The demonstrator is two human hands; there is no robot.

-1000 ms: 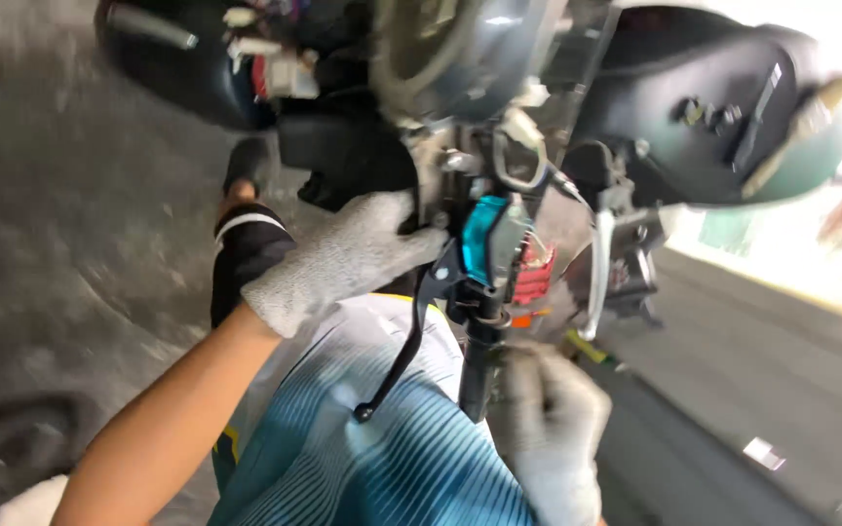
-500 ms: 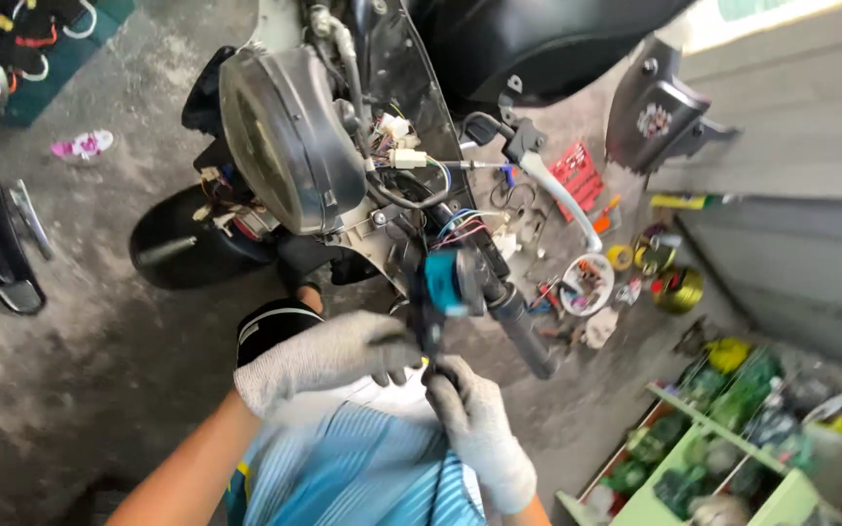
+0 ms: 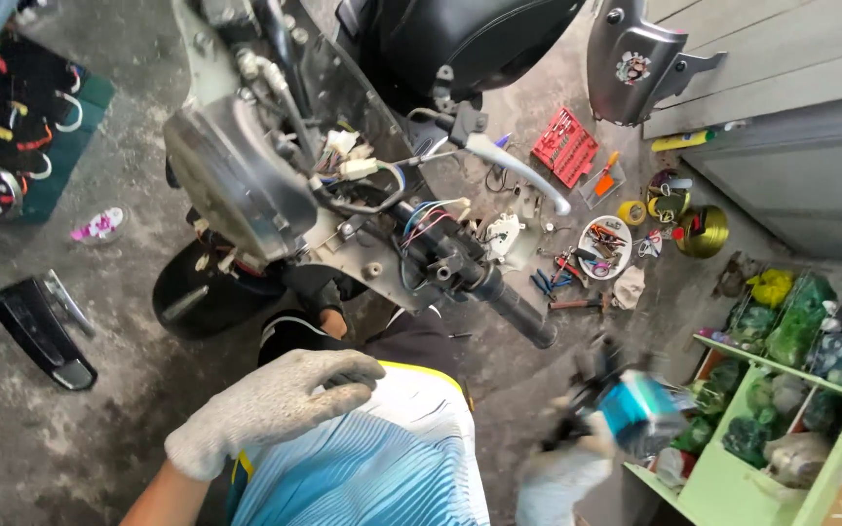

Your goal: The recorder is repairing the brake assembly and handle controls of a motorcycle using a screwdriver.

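On a stained concrete workshop floor point(image 3: 70, 409), the right hand point(image 3: 577, 468), blurred, has pulled the blue-capped part point(image 3: 640, 409) off the scooter handlebar point(image 3: 484, 282) and grips it, while the gloved left hand point(image 3: 275, 399) has let go, fingers point(image 3: 348, 375) loosely curled, empty.

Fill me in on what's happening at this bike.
A person in grey knit gloves stands over a stripped scooter with its grey headlight and wiring exposed. The right hand holds a blurred blue-and-black part off to the side of the black handlebar grip. The left hand hangs empty above the striped shirt. Tools lie scattered on the concrete floor.
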